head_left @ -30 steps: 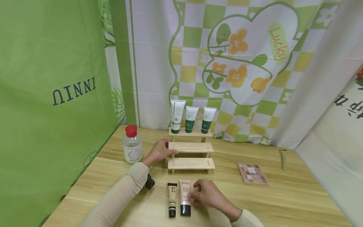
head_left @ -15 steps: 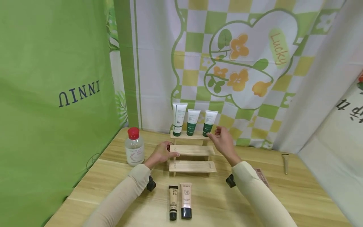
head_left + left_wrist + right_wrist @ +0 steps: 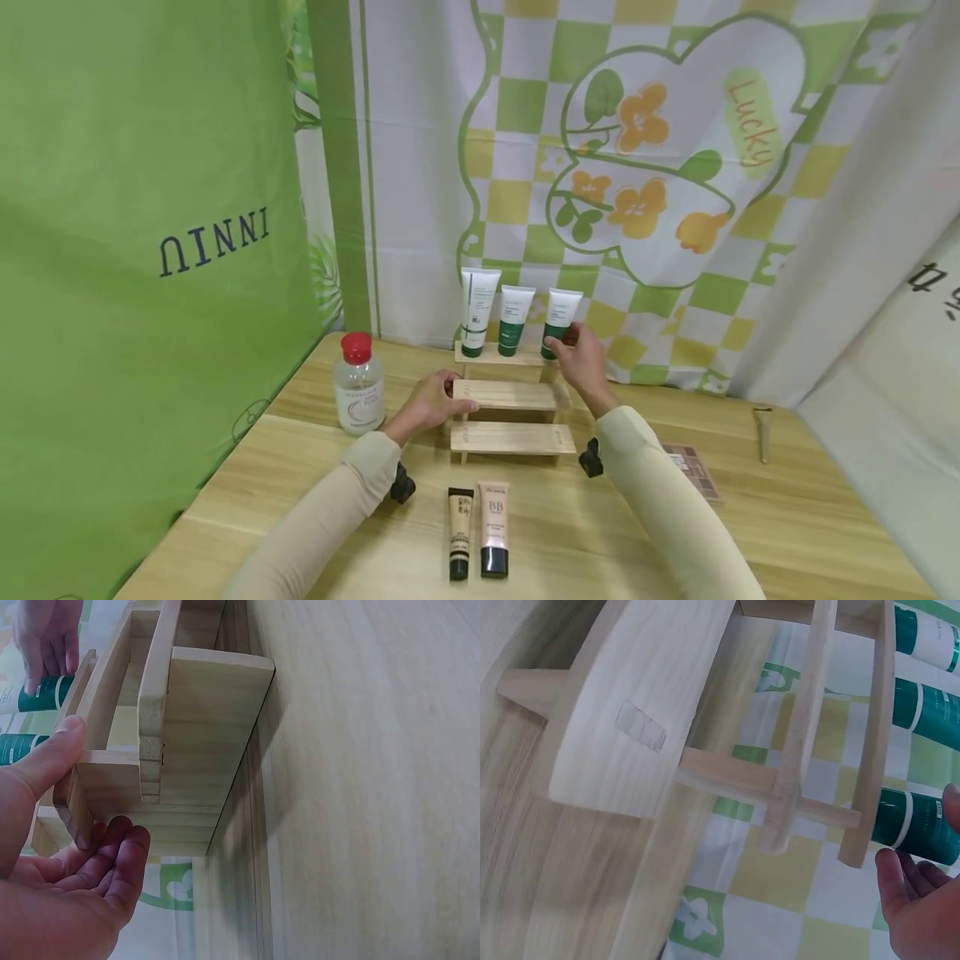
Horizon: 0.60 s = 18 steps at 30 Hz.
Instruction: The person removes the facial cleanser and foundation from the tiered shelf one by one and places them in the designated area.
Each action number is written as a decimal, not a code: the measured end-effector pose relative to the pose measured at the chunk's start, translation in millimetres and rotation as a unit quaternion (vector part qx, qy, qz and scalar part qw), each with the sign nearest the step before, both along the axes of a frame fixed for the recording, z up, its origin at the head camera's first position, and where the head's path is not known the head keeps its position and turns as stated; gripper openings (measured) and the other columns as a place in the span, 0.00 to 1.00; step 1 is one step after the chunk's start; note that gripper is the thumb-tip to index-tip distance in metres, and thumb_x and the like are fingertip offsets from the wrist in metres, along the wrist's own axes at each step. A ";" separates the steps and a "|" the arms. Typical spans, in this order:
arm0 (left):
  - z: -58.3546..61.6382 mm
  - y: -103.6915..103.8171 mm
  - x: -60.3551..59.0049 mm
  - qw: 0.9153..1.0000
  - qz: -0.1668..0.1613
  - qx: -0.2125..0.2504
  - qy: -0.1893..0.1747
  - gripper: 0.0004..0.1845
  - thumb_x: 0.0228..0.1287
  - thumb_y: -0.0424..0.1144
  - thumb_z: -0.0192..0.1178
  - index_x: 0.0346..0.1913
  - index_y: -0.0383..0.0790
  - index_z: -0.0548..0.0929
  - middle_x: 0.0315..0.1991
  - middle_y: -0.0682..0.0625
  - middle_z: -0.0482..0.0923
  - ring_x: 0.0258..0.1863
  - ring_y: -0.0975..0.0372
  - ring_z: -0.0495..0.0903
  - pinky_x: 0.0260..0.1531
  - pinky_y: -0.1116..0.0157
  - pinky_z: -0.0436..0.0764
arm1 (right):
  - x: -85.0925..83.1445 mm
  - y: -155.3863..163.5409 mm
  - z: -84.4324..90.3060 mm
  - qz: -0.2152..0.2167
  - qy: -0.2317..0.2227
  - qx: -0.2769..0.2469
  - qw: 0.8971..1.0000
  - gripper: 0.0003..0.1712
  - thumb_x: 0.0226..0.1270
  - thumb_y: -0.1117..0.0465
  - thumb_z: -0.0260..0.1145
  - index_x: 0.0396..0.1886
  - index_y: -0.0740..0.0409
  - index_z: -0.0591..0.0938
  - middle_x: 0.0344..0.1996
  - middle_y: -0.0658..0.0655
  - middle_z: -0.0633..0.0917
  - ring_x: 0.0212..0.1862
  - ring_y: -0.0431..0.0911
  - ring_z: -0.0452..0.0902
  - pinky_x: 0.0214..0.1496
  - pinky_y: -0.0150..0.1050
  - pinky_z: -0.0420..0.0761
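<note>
A three-step wooden shelf stands mid-table with three white, green-capped tubes upright on its top step. My left hand grips the left end of the middle step, thumb on top and fingers underneath, as the left wrist view shows of the hand and the shelf. My right hand pinches the green cap of the rightmost tube. In the right wrist view that tube sits between thumb and fingers of my right hand.
Two tubes lie side by side in front of the shelf: a BB cream and a black-and-beige one. A red-capped clear bottle stands left. An eyeshadow palette and a brush lie right. Curtains close the table's back.
My right hand left the BB cream tube on the table, rose to the top step and took hold of the rightmost tube. The left hand stayed on the shelf.
</note>
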<state>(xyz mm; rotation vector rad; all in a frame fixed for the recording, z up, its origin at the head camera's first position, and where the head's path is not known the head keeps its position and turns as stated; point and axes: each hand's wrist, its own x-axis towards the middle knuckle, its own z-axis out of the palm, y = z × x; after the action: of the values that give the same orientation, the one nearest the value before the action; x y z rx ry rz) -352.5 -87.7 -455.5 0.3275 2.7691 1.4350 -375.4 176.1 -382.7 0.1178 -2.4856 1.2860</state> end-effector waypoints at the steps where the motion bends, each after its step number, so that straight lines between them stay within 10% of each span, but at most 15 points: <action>1: 0.4 0.1 0.4 1.000 0.000 -0.002 0.000 0.27 0.51 0.49 0.76 0.47 0.37 0.78 0.35 0.48 0.76 0.33 0.59 0.74 0.32 0.64 0.75 | -1.1 -0.4 -1.4 -0.002 0.002 0.000 1.000 0.27 0.68 0.57 0.66 0.58 0.71 0.72 0.50 0.69 0.80 0.53 0.59 0.77 0.56 0.50 0.77; 18: 0.2 -1.0 -0.2 1.000 -0.008 0.001 -0.003 0.29 0.50 0.50 0.76 0.50 0.36 0.78 0.35 0.47 0.77 0.33 0.58 0.75 0.32 0.64 0.76 | 11.6 4.8 3.1 0.001 0.040 -0.027 0.999 0.25 0.68 0.59 0.67 0.57 0.71 0.73 0.49 0.70 0.81 0.52 0.60 0.79 0.53 0.51 0.79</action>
<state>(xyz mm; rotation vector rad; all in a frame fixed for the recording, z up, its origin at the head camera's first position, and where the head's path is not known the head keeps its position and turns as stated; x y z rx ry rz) -352.7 -88.7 -455.3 0.3450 2.7549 1.4321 -363.9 180.9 -379.6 0.1557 -2.3813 1.3215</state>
